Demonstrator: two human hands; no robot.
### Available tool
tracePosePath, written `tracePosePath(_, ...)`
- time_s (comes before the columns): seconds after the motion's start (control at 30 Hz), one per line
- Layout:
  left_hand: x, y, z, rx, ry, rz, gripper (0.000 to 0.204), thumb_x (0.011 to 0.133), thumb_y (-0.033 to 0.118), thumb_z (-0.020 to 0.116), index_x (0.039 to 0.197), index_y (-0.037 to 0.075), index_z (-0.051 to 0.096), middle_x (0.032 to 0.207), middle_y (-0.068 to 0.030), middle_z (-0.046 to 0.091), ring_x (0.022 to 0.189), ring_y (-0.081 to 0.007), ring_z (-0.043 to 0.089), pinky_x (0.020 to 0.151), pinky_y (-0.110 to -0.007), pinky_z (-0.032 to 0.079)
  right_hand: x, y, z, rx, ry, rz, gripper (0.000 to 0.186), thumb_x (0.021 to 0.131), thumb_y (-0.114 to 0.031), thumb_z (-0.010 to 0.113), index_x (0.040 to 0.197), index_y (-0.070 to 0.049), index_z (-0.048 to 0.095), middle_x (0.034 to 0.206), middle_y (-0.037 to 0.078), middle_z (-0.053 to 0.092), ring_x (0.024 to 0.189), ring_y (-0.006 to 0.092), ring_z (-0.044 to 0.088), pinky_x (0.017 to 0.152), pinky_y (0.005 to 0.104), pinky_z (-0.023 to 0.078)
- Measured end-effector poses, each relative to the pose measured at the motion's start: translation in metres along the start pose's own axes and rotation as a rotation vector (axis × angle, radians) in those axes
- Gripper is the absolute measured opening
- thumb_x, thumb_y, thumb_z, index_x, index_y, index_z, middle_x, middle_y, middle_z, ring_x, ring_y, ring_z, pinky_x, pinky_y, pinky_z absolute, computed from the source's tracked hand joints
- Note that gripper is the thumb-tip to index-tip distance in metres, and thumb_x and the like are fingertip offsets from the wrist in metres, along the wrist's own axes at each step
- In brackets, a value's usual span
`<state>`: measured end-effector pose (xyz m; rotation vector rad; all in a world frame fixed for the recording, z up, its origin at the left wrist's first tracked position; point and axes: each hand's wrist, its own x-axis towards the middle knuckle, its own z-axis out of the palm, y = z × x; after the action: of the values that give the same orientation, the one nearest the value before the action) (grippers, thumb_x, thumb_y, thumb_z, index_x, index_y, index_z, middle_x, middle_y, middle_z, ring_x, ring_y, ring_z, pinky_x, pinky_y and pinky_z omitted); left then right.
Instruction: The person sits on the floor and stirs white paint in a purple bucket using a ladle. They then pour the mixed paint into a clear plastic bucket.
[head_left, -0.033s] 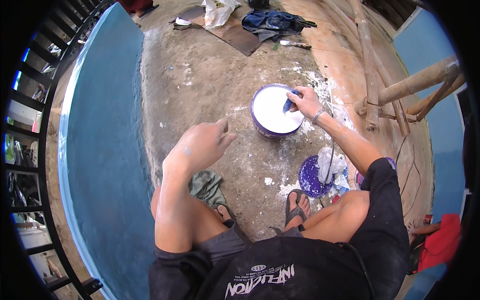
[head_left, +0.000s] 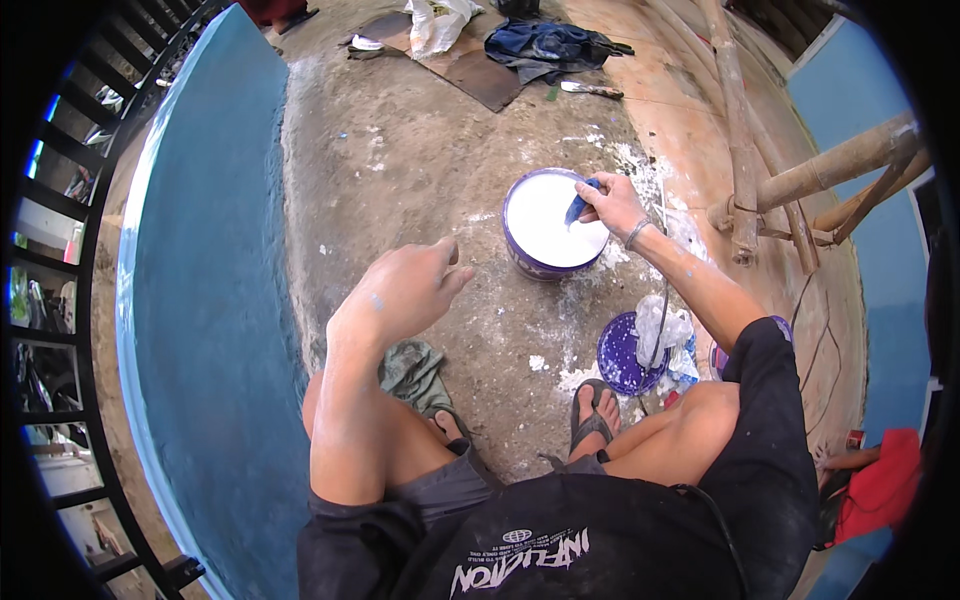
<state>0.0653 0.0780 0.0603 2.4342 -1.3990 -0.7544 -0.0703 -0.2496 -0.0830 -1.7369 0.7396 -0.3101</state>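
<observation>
A purple bucket (head_left: 524, 262) of thick white paint (head_left: 540, 212) stands on the ground in front of me. My right hand (head_left: 612, 205) is closed around a blue handle (head_left: 579, 207) over the bucket's right side. The handle's lower end meets the white paint, and what is below it is hidden. To the left of the bucket, my left hand (head_left: 408, 284) hangs in the air with nothing visible in it. Its thumb and forefinger are apart; the other fingers are mostly hidden.
A low blue wall (head_left: 210, 250) runs along my left. Bamboo poles (head_left: 740, 140) stand at the right. A purple lid (head_left: 622, 352) with a clear plastic bag (head_left: 662, 328) lies by my right foot. Farther off are cardboard (head_left: 490, 85) and dark cloth (head_left: 545, 45). Another person's red garment (head_left: 890, 475) shows at right.
</observation>
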Motion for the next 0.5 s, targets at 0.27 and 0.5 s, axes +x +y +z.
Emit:
tracePosePath(0.27, 0.006, 0.003, -0.004, 0.018, -0.008, 0.0, 0.041, 0.104, 0.037, 0.057, 0.106, -0.004, 0.063, 0.095, -0.0267, 0.07, 0.097, -0.046, 0.067, 0.085, -0.054, 0.052, 0.012, -0.06, -0.021, -0.105, 0.088, -0.372, 0.02, 0.1, -0.016, 0.068, 0.092, 0.002, 0.065, 0.082, 0.009, 0.073, 0.07, 0.0129, 0.071, 0.063, 0.0266, 0.06)
tracePosePath(0.5, 0.007, 0.009, -0.002, 0.022, -0.024, 0.007, 0.041, 0.104, 0.036, 0.057, 0.107, -0.003, 0.064, 0.095, -0.0261, 0.07, 0.097, -0.0455, 0.068, 0.086, -0.053, 0.052, -0.007, -0.061, -0.018, -0.678, -0.197, -0.787, 0.015, 0.095, -0.014, 0.07, 0.096, 0.0, 0.063, 0.075, 0.02, 0.065, 0.067, 0.0275, 0.064, 0.063, 0.0396, 0.048)
